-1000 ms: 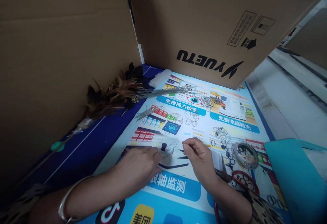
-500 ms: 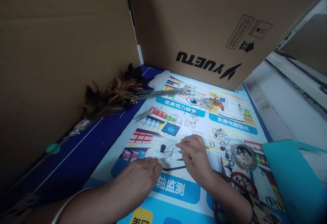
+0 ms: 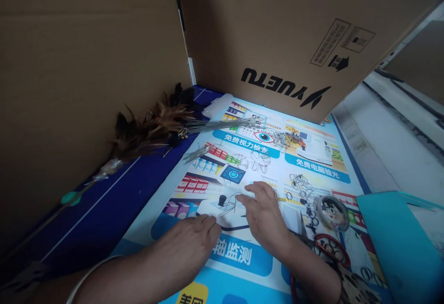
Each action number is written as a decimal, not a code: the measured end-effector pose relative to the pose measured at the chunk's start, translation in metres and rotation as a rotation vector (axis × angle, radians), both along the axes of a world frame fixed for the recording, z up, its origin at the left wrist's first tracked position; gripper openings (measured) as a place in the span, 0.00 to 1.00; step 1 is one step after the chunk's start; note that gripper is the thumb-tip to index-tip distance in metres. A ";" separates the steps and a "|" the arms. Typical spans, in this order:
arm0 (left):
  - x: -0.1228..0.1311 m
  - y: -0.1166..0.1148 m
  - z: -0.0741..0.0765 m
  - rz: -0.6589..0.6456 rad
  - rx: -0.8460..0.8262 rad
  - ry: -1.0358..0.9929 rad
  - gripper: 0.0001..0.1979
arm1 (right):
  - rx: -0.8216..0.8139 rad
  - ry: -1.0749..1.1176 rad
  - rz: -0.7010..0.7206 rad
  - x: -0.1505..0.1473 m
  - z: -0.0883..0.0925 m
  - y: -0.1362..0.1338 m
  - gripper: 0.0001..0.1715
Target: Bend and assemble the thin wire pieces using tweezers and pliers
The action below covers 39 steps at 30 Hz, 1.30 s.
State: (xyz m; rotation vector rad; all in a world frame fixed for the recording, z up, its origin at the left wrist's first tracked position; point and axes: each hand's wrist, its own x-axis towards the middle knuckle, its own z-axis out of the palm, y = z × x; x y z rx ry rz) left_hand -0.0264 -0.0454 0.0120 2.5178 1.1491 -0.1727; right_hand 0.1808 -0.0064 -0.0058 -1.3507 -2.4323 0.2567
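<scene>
A looped piece of thin wire point(image 3: 229, 206) spans the gap between my two hands, low over the printed sheet. My left hand point(image 3: 197, 239) is closed with its fingers curled at the near end of the wire; its fingertips are hidden. At the far right end of the wire is my right hand point(image 3: 265, 214), its index finger bent against the wire and the thumb mostly out of sight. Beyond the hands lie wire flower shapes point(image 3: 261, 161) and a short bundle of wires point(image 3: 197, 154).
Scissors with red handles point(image 3: 332, 248), black rings point(image 3: 312, 218) and a round clear container point(image 3: 333, 213) lie at right, beside a turquoise box point(image 3: 385, 230). Brown feathers point(image 3: 149, 130) and a long wire bundle point(image 3: 222, 125) lie farther back. Cardboard walls point(image 3: 263, 31) enclose the far side.
The fingers of my right hand have spread slightly and the wire between the hands has shifted a little. My left hand stays nearly still. The view has moved slightly.
</scene>
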 end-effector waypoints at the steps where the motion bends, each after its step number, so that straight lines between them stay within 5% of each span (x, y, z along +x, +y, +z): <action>1: 0.000 0.000 -0.001 -0.002 -0.004 -0.007 0.17 | 0.000 -0.006 0.008 0.000 0.000 0.000 0.22; 18: -0.001 0.000 0.002 -0.007 -0.035 -0.090 0.12 | -0.012 -0.061 -0.006 -0.003 0.001 -0.001 0.22; 28: 0.001 0.005 0.017 0.000 -0.112 -0.095 0.11 | 0.003 -0.046 -0.008 -0.003 0.001 -0.001 0.21; 39: -0.001 0.004 0.005 0.011 -0.059 -0.121 0.09 | 0.041 -0.011 -0.017 -0.003 0.000 -0.001 0.21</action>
